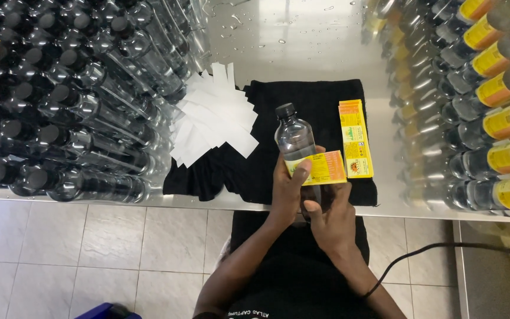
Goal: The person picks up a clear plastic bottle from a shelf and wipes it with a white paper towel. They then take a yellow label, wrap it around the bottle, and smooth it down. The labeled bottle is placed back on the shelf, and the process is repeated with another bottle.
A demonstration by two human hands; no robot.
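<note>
A clear plastic bottle [294, 137] with a black cap is held over the black cloth [302, 100]. My left hand [287, 189] grips its lower body, thumb pressing a yellow-and-orange label [324, 168] against the bottle. My right hand [329, 218] sits under the bottle's base, fingers touching the label's lower edge. A stack of the same yellow labels [356, 139] lies on the cloth just right of the bottle. White backing strips [216, 115] are piled on the cloth's left side.
Many unlabelled black-capped bottles [66, 100] lie stacked at left. Labelled bottles [491, 118] with yellow labels are stacked at right. The wet steel table [290, 35] stretches behind; its front edge runs above a tiled floor [90, 254]. A black cable [444, 251] hangs at lower right.
</note>
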